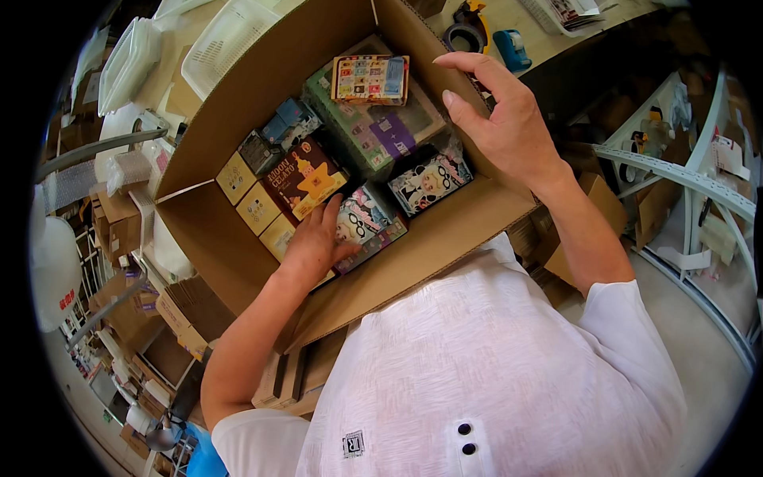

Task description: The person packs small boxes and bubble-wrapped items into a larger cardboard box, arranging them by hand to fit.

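Observation:
A large open cardboard carton [417,238] is before me, with several small printed boxes inside. My left hand [316,241] is down in the carton on a small box with a goggled character [363,217]; whether it grips this box is unclear. Beside its fingertips lies a brown box with an orange star print [307,176]. My right hand [501,113] hovers by the carton's right wall, fingers apart and holding nothing. Below it sits another goggled-character box [430,183]. A larger green box [357,128] carries a multicoloured box [369,80] on top.
Yellow boxes [257,207] line the carton's left side. On the table behind stand a white plastic basket [223,45], a dark tape roll [465,39] and a blue tape dispenser [512,50]. A grey metal rack [673,167] stands at the right.

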Available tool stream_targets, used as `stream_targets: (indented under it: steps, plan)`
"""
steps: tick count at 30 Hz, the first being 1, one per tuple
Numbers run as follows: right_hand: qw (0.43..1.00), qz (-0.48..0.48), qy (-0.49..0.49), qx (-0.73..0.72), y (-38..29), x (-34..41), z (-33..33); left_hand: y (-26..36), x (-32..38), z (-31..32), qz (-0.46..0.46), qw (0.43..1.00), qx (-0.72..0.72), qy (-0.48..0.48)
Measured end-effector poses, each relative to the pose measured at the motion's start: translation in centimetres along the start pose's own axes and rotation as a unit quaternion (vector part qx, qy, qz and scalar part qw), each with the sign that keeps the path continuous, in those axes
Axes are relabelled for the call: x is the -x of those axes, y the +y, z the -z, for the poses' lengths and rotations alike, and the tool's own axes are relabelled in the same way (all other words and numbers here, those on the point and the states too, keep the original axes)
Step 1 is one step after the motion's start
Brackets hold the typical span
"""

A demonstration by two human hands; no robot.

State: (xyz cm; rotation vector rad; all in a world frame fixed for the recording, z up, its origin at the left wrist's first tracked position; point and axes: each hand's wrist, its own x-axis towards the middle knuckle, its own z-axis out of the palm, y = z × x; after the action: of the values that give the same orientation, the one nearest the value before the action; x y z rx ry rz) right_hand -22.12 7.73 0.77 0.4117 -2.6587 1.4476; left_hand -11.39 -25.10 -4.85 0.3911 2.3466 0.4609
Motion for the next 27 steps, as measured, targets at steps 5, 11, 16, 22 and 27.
stream_targets:
  steps: [5, 11, 16, 22, 27]
  plan:
    - [0.999, -0.038, -0.013, -0.024, -0.4, 0.1, -0.1, -0.8, 0.1, -1.2, -0.036, 0.999, -0.018, 0.019]
    - [0.996, -0.068, -0.007, -0.053, 0.2, 0.3, -1.2, -0.5, 0.1, -2.5, -0.016, 0.999, -0.046, 0.02]
    - [0.997, -0.073, -0.008, -0.032, 0.1, 0.1, -1.3, -0.9, 0.0, -3.6, -0.015, 0.996, -0.083, 0.037]
    - [0.997, -0.075, -0.009, -0.03, 0.1, -0.1, -1.4, -0.7, -0.2, -3.2, -0.01, 0.997, -0.062, 0.034]
    - [0.997, -0.078, -0.017, -0.024, -0.1, -0.1, -1.2, -1.0, -0.1, -3.6, -0.006, 0.997, -0.062, 0.042]
